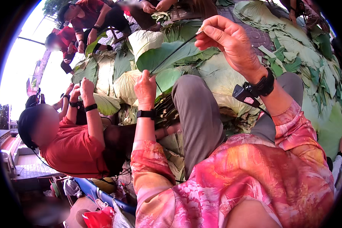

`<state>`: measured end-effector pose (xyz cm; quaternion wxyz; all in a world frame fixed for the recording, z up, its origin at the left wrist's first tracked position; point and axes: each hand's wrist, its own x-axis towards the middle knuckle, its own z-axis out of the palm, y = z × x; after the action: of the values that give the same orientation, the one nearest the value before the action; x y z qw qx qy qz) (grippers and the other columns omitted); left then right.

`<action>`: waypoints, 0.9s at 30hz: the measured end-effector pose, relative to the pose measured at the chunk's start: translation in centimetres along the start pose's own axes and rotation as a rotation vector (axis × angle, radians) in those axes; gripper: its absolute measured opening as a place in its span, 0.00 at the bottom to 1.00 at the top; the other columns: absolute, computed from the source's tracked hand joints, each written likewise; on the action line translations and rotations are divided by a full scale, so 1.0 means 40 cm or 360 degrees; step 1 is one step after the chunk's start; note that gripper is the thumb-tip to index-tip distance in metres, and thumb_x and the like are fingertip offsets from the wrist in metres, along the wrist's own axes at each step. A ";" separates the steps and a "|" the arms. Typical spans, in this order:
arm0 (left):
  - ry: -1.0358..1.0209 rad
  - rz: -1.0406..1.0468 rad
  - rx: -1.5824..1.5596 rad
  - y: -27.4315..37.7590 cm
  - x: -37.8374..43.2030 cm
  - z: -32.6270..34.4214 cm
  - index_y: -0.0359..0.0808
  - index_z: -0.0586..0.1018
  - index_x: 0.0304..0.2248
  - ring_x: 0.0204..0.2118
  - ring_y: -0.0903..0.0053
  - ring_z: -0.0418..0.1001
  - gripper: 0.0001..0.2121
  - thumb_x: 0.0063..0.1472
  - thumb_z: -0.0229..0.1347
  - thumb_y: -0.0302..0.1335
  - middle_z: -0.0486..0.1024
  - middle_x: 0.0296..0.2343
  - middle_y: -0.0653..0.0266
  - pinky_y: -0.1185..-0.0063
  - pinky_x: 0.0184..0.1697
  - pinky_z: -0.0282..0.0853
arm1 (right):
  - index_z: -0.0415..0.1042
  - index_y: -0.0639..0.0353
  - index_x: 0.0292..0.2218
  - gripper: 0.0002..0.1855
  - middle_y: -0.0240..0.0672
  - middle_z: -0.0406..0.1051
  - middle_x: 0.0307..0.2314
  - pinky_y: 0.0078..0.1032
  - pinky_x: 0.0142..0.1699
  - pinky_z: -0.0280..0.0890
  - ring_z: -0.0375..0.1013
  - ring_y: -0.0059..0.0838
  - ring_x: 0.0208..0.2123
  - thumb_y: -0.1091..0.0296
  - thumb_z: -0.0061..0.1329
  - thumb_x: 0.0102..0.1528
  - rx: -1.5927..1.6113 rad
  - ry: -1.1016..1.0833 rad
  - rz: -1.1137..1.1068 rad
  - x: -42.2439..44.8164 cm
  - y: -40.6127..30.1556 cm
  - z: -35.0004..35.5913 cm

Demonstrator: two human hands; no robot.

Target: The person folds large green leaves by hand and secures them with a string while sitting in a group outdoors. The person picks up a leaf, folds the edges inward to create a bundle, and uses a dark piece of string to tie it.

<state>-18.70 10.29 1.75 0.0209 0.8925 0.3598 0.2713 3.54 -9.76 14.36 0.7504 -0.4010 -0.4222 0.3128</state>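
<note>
A thin dark cord (175,52) runs taut and slanting between my two hands, above the lotus leaves. My left hand (145,89) is closed around its lower part, and a short tail hangs below the fist. Raised further up and to the right, my right hand (226,40) pinches the other end between thumb and index finger, where a small pale bit shows. Behind the cord lies a broad green lotus leaf (168,54) with a pale, curled leaf (145,42) beside it. A stack of dark, folded leaf edges (166,109) shows between my left hand and my knee.
Large lotus leaves (299,48) cover much of the ground. A person in a red shirt (74,148) sits close on my left, hands raised near mine. Other people sit at the top left and along the top. A blue container edge (102,195) and bags lie at the lower left.
</note>
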 end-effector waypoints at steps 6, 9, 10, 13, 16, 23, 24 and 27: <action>-0.0669 -0.0894 -0.0110 -0.164 -0.285 0.216 0.34 0.80 0.24 0.32 0.56 0.75 0.13 0.43 0.62 0.36 0.76 0.25 0.48 0.67 0.38 0.69 | 0.69 0.63 0.35 0.09 0.34 0.72 0.28 0.21 0.38 0.71 0.75 0.22 0.30 0.66 0.43 0.59 -0.0209 -0.0177 0.0265 -0.030 0.062 0.028; -0.0887 -0.0796 -0.0170 -0.204 -0.307 0.247 0.32 0.80 0.25 0.29 0.60 0.76 0.15 0.43 0.63 0.36 0.77 0.23 0.50 0.69 0.36 0.70 | 0.69 0.63 0.35 0.09 0.34 0.72 0.28 0.21 0.38 0.71 0.74 0.22 0.30 0.66 0.43 0.60 -0.0215 -0.0127 0.0408 -0.030 0.111 0.016; -0.0968 -0.0732 -0.0183 -0.228 -0.302 0.248 0.31 0.80 0.26 0.26 0.63 0.77 0.16 0.43 0.63 0.37 0.77 0.21 0.51 0.71 0.34 0.70 | 0.69 0.63 0.35 0.09 0.34 0.72 0.28 0.21 0.38 0.70 0.74 0.23 0.29 0.66 0.44 0.59 -0.0177 -0.0090 0.0406 -0.025 0.120 0.009; -0.1160 -0.0843 -0.0266 -0.251 -0.223 0.211 0.31 0.80 0.30 0.29 0.63 0.77 0.15 0.45 0.62 0.34 0.77 0.24 0.49 0.70 0.36 0.71 | 0.69 0.62 0.36 0.09 0.34 0.72 0.28 0.22 0.37 0.70 0.74 0.23 0.29 0.65 0.44 0.59 -0.0140 0.0067 0.0478 -0.014 0.149 -0.049; -0.0810 -0.0917 -0.0738 -0.165 -0.050 0.103 0.29 0.78 0.35 0.19 0.78 0.74 0.16 0.49 0.60 0.32 0.76 0.21 0.55 0.79 0.22 0.69 | 0.69 0.59 0.37 0.09 0.31 0.71 0.29 0.19 0.38 0.68 0.72 0.19 0.31 0.64 0.45 0.59 -0.0235 0.0126 0.0567 -0.012 0.163 -0.127; -0.0950 -0.0072 -0.1183 0.347 0.184 -0.066 0.32 0.76 0.41 0.31 0.84 0.71 0.16 0.56 0.55 0.34 0.76 0.32 0.64 0.85 0.26 0.66 | 0.68 0.61 0.36 0.09 0.35 0.73 0.29 0.20 0.35 0.70 0.74 0.22 0.28 0.64 0.46 0.58 -0.0250 0.0297 0.0747 -0.097 0.213 -0.292; -0.1064 0.0077 -0.1051 0.392 0.180 -0.027 0.32 0.73 0.44 0.33 0.82 0.71 0.19 0.55 0.56 0.34 0.74 0.36 0.61 0.83 0.27 0.67 | 0.68 0.62 0.35 0.09 0.35 0.73 0.28 0.20 0.34 0.70 0.74 0.23 0.28 0.65 0.47 0.57 -0.0226 0.0318 0.0729 -0.111 0.212 -0.296; -0.1509 -0.0092 -0.1271 0.472 0.129 0.099 0.30 0.70 0.47 0.35 0.80 0.71 0.21 0.56 0.56 0.31 0.73 0.36 0.57 0.82 0.26 0.69 | 0.68 0.62 0.36 0.09 0.35 0.73 0.29 0.19 0.35 0.70 0.74 0.22 0.29 0.65 0.46 0.58 -0.0126 0.0317 0.0803 -0.164 0.235 -0.313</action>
<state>-1.75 0.32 5.20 0.5182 0.8290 0.2061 -0.0417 10.43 -14.76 -0.32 0.6704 -0.5514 -0.2448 0.4321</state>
